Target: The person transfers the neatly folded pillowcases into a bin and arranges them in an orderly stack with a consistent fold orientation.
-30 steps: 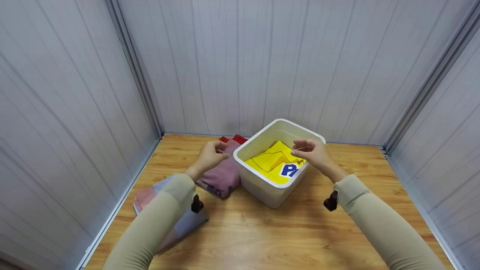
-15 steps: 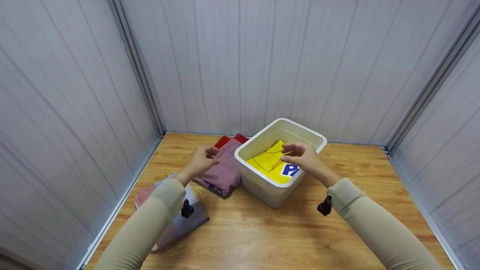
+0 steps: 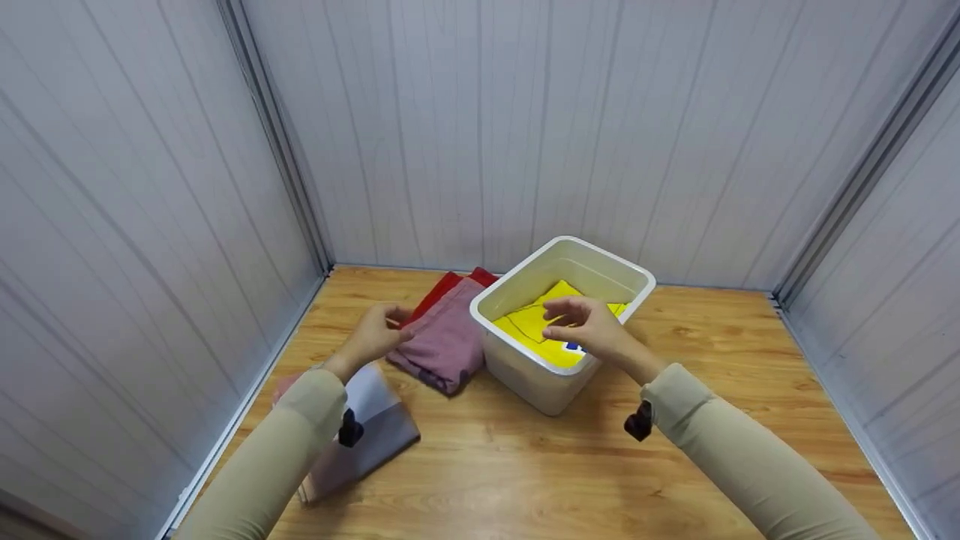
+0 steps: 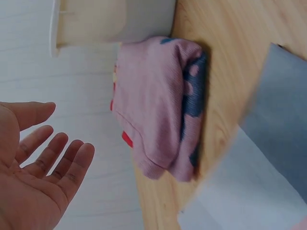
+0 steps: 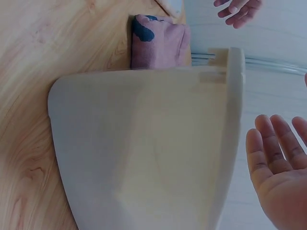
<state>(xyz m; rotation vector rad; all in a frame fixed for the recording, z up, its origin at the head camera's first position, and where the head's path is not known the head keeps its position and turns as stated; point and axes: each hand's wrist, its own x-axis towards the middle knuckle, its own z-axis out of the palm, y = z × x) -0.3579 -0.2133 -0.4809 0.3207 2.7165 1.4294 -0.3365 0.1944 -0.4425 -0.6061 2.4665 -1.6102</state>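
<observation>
A white plastic bin (image 3: 521, 367) stands on the wood-patterned surface, with a folded yellow cloth (image 3: 559, 292) bearing blue lettering inside it. My right hand (image 3: 589, 330) hovers over the bin's opening, fingers loosely bent and holding nothing. Left of the bin lies a folded mauve garment (image 4: 148, 100) with dark blue patches; something red (image 3: 439, 295) shows at its far edge. Above and left of that garment hangs my left hand (image 3: 373, 334), fingers relaxed and nothing in them. A grey, white and pink folded cloth (image 3: 375, 420) lies nearer, partly hidden under my left forearm.
Pale panel walls (image 3: 450, 135) enclose the surface at the back, left and right. The wooden surface (image 3: 510, 472) extends in front of the bin and to its right (image 3: 735, 390). A small dark device (image 3: 351, 429) sits at my left wrist.
Both hands have drifted left and slightly down, the left away from the bin and over toward the grey cloth, the right further across the yellow cloth. The bin and cloths look nearly unmoved.
</observation>
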